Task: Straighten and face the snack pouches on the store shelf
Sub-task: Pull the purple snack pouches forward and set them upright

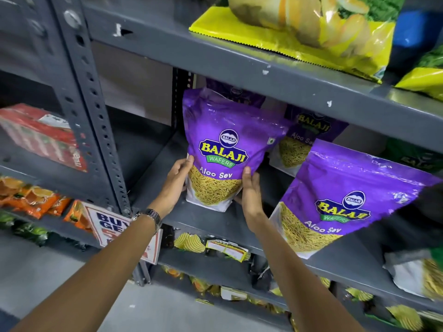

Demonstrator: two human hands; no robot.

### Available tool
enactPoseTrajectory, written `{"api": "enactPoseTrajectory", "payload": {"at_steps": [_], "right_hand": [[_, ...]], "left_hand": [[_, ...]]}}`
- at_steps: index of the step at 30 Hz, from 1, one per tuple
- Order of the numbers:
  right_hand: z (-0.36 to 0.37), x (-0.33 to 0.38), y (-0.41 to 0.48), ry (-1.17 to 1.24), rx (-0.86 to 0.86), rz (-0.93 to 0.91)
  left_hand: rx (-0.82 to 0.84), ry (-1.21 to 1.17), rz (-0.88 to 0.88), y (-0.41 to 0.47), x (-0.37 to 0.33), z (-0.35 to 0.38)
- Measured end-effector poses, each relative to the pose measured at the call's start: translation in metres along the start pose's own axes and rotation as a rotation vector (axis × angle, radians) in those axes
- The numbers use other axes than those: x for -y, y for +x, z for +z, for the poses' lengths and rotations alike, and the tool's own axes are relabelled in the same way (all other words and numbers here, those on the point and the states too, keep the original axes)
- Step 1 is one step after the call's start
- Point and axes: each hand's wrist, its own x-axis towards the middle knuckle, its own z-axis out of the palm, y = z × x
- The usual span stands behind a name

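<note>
Both hands steady one purple pouch upright on the grey shelf.

The left hand (176, 176) and right hand (250, 188) have their fingers clamped on the lower edges of the front pouch (227, 149), standing on the middle shelf (215, 224). Four purple pouches show: this one, a tilted pouch (345, 202) at right, a rear pouch (304, 140) half hidden, and another behind whose label is unreadable. The yellow bag (311, 32) above is cut off.
</note>
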Motion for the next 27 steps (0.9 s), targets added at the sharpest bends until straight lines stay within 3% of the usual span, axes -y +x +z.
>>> {"api": "enactPoseTrajectory", "payload": {"at_steps": [7,27], "right_hand": [[-0.003,0.004,-0.027,0.145,0.015,0.061],[0.001,-0.002,-0.050,0.134,-0.064,0.040]], "left_hand": [[-0.082,-0.037,0.000,-0.020,0.006,0.001],[-0.104,-0.034,0.011,-0.035,0.013,-0.001]]}}
